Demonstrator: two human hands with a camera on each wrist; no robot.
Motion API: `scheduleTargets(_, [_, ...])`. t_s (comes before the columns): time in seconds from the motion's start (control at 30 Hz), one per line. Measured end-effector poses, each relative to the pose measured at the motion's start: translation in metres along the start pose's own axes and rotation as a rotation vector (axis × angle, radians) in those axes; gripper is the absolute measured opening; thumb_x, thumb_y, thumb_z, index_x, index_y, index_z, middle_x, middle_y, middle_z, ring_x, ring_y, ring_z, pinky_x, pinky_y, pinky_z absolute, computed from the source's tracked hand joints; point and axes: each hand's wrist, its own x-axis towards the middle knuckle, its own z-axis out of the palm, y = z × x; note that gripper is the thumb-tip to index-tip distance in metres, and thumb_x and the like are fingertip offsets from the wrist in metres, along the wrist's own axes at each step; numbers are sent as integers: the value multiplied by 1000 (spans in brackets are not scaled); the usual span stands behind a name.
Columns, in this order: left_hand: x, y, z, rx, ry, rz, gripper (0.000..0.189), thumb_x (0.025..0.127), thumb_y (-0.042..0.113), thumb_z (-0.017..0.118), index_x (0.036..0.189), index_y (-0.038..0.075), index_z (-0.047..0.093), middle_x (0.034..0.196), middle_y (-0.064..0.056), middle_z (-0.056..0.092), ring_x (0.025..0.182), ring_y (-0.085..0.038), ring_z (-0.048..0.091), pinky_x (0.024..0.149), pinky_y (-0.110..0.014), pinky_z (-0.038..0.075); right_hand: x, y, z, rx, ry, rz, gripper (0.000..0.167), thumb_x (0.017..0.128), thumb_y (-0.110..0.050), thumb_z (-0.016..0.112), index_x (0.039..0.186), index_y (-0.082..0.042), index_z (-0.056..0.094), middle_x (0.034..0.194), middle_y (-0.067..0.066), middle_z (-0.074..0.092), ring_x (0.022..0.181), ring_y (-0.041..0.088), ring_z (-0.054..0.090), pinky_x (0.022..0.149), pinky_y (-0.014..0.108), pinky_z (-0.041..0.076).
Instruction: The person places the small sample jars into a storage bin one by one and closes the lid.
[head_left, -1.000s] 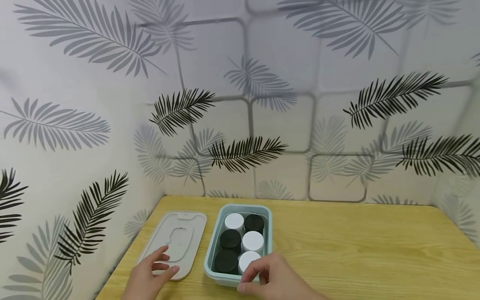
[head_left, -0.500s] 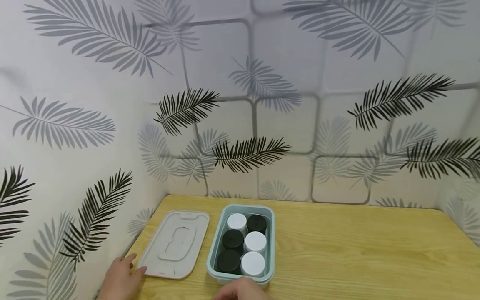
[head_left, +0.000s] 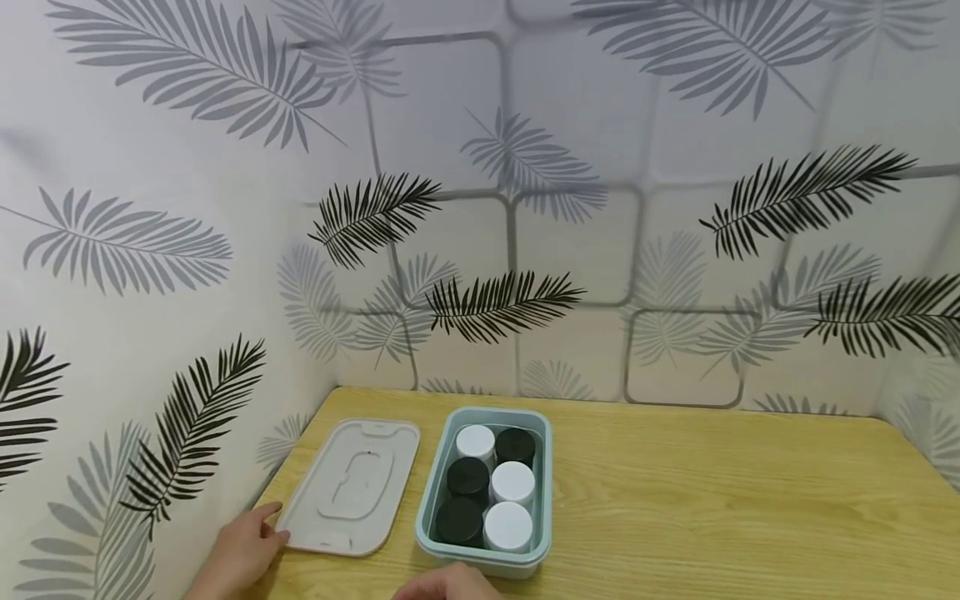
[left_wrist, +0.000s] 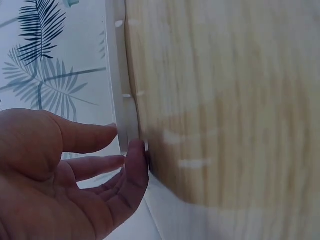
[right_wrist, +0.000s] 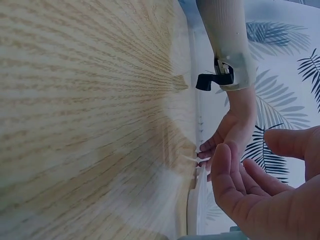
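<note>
A flat off-white lid point(head_left: 352, 487) lies on the left of the table. At its near left corner is my left hand point(head_left: 242, 550); the thumb point(left_wrist: 90, 137) touches the lid's edge, and the other fingers curve loosely beside the corner. Whether they press on it is hard to see. My right hand point(right_wrist: 270, 195) holds nothing, its fingers loosely bent; in the head view only its top shows at the bottom edge, in front of the box. That light blue plastic box point(head_left: 545, 500) contains several round jars, some with white lids point(head_left: 508, 527), others with black lids point(head_left: 459, 522).
The wood-grain table point(head_left: 712, 500) stretches to the right of the box. Leaf-patterned wall covering point(head_left: 570, 250) rises behind it and on the left. A strip of table separates lid and box. A black clip point(right_wrist: 215, 80) sits on the left wrist.
My left hand has moved left and down from above the lid to its near left corner. My right hand has drawn back from the box's near corner toward the bottom edge.
</note>
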Motion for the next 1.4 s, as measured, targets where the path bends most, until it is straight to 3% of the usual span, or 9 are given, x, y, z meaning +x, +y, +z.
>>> scheduleTargets(0.2, [3, -1, -3, -259, -83, -127, 50, 96, -4, 66, 140, -22, 50, 76, -7, 64, 62, -20, 66, 60, -34, 59, -3, -1, -2, 20, -4, 23, 18, 97, -22, 76, 114, -18, 82, 98, -10, 77, 89, 4, 69, 81, 23, 55])
scheduleTargets(0.4, [6, -9, -7, -536, -159, -191, 54, 99, -13, 59, 145, -27, 36, 86, -15, 69, 70, -24, 71, 66, -38, 63, -4, 0, -6, 42, -24, 36, 18, 98, -20, 75, 114, -16, 82, 97, -8, 77, 89, 5, 69, 80, 23, 56])
scheduleTargets(0.67, [7, -14, -9, -647, -163, -255, 53, 98, -9, 56, 144, -25, 37, 89, -17, 70, 75, -27, 74, 69, -39, 64, -11, 0, -9, -27, -27, -16, 18, 96, -21, 75, 111, -13, 83, 91, -13, 76, 83, -1, 66, 77, 21, 55])
scheduleTargets(0.87, [9, -13, -9, -757, -124, -296, 58, 99, -8, 54, 153, -18, 33, 97, -21, 67, 81, -30, 76, 74, -43, 64, -15, -1, -21, 33, -87, -58, 21, 97, -26, 76, 116, -19, 82, 99, -8, 78, 90, 3, 69, 82, 24, 57])
scheduleTargets(1.13, [4, -17, -10, -901, -123, -308, 66, 100, -11, 56, 158, -16, 25, 107, -22, 68, 90, -31, 75, 84, -45, 63, -18, 0, -29, 108, -117, -73, 23, 97, -23, 78, 119, -20, 81, 106, -3, 79, 97, 9, 72, 86, 26, 58])
scheduleTargets(1.2, [3, -18, -10, -939, -115, -318, 68, 101, -11, 56, 160, -15, 24, 108, -19, 70, 91, -31, 75, 86, -46, 62, -25, -18, -29, 111, -111, -66, 23, 98, -20, 77, 120, -17, 80, 106, -2, 79, 97, 10, 72, 87, 26, 58])
scheduleTargets(1.4, [0, -20, -10, -1093, -105, -340, 72, 102, -7, 60, 164, -8, 23, 109, -14, 72, 97, -29, 74, 93, -47, 60, -64, -114, -26, 131, -41, -1, 21, 101, -6, 68, 119, 3, 76, 104, 6, 78, 88, 9, 69, 79, 21, 56])
